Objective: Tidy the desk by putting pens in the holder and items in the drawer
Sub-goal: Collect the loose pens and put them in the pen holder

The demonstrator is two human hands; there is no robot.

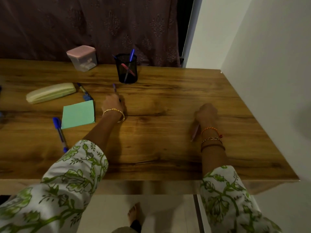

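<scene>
Dim, soft blur, perhaps edge-warped

No legible text, labels, brands or numbers anywhere in view. Pens, clear pink-lidded plastic box (82,58) at 11 o'clock: markings unresolvable.

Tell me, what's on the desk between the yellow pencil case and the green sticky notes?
A blue pen lies there on the desk, between the yellow pencil case and the green sticky notes, seen in the head view.

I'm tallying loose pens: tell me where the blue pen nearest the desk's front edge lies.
In the head view, the blue pen lies flat on the desk's left side, just left of the green notepad, untouched.
</scene>
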